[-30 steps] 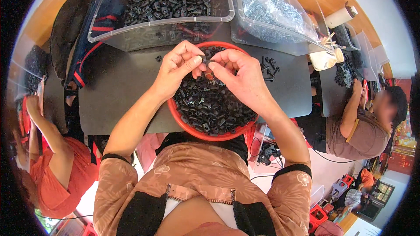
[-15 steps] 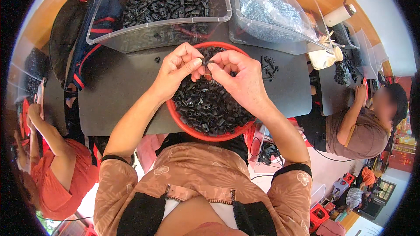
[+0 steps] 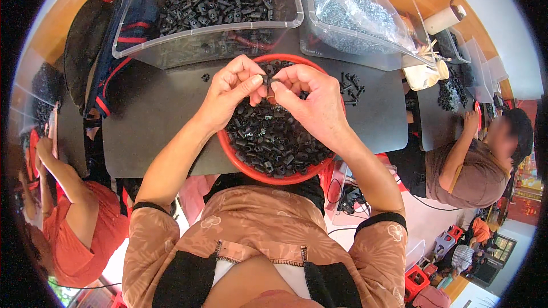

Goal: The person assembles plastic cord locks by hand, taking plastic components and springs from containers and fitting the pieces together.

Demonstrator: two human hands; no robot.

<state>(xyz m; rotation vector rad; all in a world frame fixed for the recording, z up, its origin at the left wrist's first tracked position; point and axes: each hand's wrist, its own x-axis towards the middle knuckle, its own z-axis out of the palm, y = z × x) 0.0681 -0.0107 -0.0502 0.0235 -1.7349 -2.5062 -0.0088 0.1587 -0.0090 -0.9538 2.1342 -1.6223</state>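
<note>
— Black plastic, that small part (image 3: 269,81)?
— Yes, pinched between the fingers of left hand (image 3: 231,88) and right hand (image 3: 313,100), both closed on it, above the red bowl (image 3: 228,145) of like parts.
— Beyond?
— Dark worktop (image 3: 154,120), two clear bins (image 3: 205,43).

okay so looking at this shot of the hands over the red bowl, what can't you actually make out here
- Head view: the small black part pinched between the left hand and right hand is mostly covered by fingertips; its shape is unclear.
- The red bowl: its far rim and much of its contents sit under both hands.
- The clear bin of black parts: cut off by the top edge.
- The silvery pieces in the plastic bag: too small to identify.
</note>
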